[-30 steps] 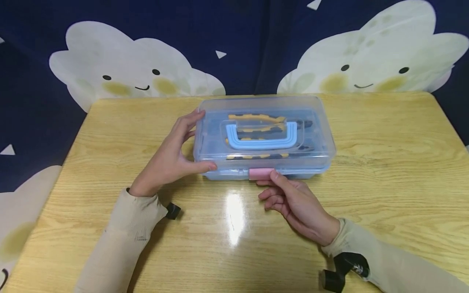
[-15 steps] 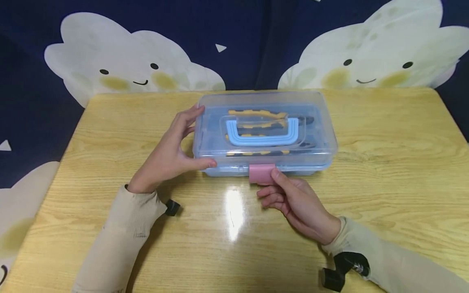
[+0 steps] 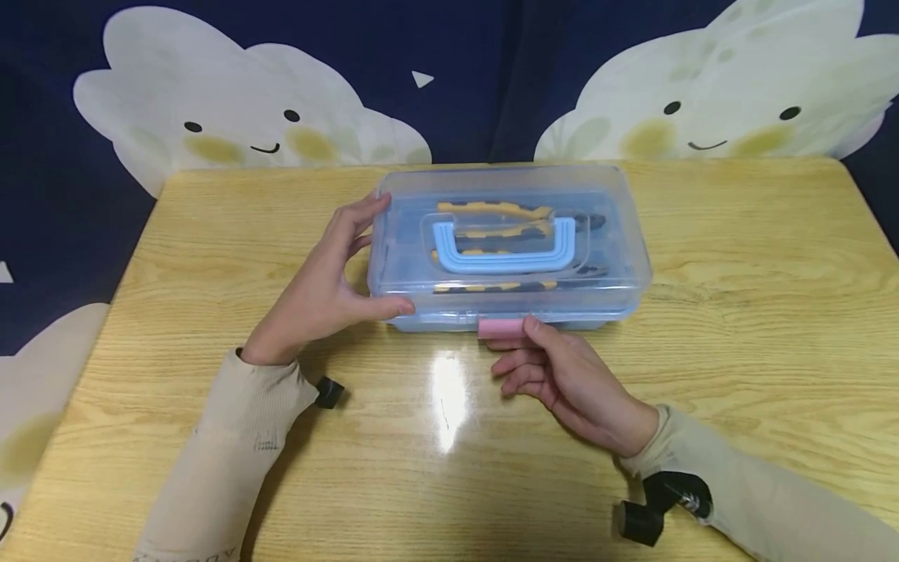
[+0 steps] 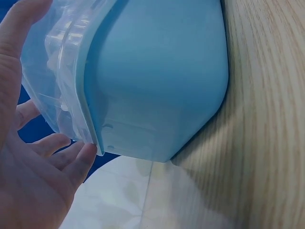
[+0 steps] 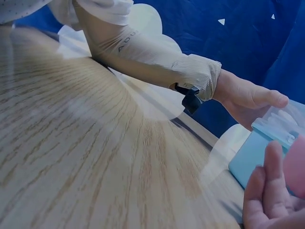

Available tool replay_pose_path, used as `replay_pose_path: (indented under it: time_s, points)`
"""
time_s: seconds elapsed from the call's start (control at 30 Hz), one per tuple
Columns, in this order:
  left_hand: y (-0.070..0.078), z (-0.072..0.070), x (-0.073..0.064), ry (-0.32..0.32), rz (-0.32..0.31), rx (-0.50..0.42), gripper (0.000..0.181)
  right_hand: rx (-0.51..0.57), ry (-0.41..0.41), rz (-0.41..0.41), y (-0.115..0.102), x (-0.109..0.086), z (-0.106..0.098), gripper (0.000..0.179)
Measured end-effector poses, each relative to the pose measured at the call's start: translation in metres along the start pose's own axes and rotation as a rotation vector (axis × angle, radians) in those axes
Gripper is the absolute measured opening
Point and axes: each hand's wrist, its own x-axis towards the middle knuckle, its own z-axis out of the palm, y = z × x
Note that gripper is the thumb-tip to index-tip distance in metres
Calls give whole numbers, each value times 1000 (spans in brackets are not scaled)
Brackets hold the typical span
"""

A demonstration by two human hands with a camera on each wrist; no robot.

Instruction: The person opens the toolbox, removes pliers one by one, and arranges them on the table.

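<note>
Storage box, head view: the storage box (image 3: 428,322) is being supported by the wood-grain table (image 3: 758,328), near the far edge and between both hands.
Lid, head view: the clear lid (image 3: 403,250) is being seated on the box, with a light-blue carrying handle (image 3: 506,264) lying folded on top.
Contents, head view: yellow-and-black tools (image 3: 492,208) are being seen through the lid, lying lengthwise; their exact type cannot be told.
Left hand, head view: the left end of the box is being gripped by the left hand (image 3: 319,281), the thumb bearing on the front edge and the fingers reaching round toward the rear corner.
Right hand, head view: the pink latch (image 3: 501,329) at the front is being pinched at its right end by the right hand (image 3: 576,382), the lower fingers curling beneath.
Base, left wrist view: the blue base (image 4: 157,71) is being shown end-on, standing on the table.
Fingers, left wrist view: the fingers of the left hand are being spread along the lid's far side, one tip meeting the rim.
Latch, right wrist view: the latch is being cut off by the picture's right edge, fingers lying beside it.
Sleeve, right wrist view: the left forearm is being covered by a beige sleeve (image 5: 143,57).
</note>
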Motion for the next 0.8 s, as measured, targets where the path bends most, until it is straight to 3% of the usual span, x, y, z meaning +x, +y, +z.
replay_pose_path:
  time_s: [0.3, 0.6, 0.8]
  points:
    - [2, -1, -1, 4, -15, 8, 112, -79, -56, 7, -2, -2, 2, 62]
    - [0, 0, -3, -3, -2, 11, 113, -292, -188, -51, 0, -8, 2, 44]
    - [0, 0, -1, -14, 17, 16, 113, -508, -241, -155, -7, -16, 6, 38]
